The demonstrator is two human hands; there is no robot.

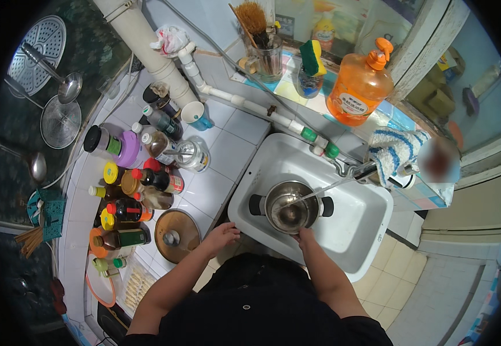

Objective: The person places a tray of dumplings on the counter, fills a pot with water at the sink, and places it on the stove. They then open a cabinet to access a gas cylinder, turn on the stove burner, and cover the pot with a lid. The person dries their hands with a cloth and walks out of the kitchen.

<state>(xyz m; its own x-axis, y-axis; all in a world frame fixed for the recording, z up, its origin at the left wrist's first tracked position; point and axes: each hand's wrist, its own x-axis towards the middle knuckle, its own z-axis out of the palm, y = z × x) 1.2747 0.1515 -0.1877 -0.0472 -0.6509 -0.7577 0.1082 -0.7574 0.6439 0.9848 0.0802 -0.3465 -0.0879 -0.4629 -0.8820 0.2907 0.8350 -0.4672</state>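
Note:
A stainless steel pot [290, 226] with two black handles sits in the white sink [358, 248]. Water streams into it from the faucet [358, 172]. My right hand [304, 237] is at the pot's near rim, fingers closed against it and partly hidden by the pot. My left hand [222, 237] hangs by the sink's left corner, beside the counter edge, with nothing in it and its fingers loosely apart. Left of that hand, a round glass lid [188, 236] with a steel knob lies on the tiled counter [227, 153].
Several sauce bottles [129, 210] and jars crowd the counter at left. A paper cup [197, 116] stands behind them. On the ledge above the sink are an orange pump bottle [358, 86], a yellow-green sponge [312, 59] and a glass of brushes [266, 60]. A striped cloth [397, 151] hangs near the faucet.

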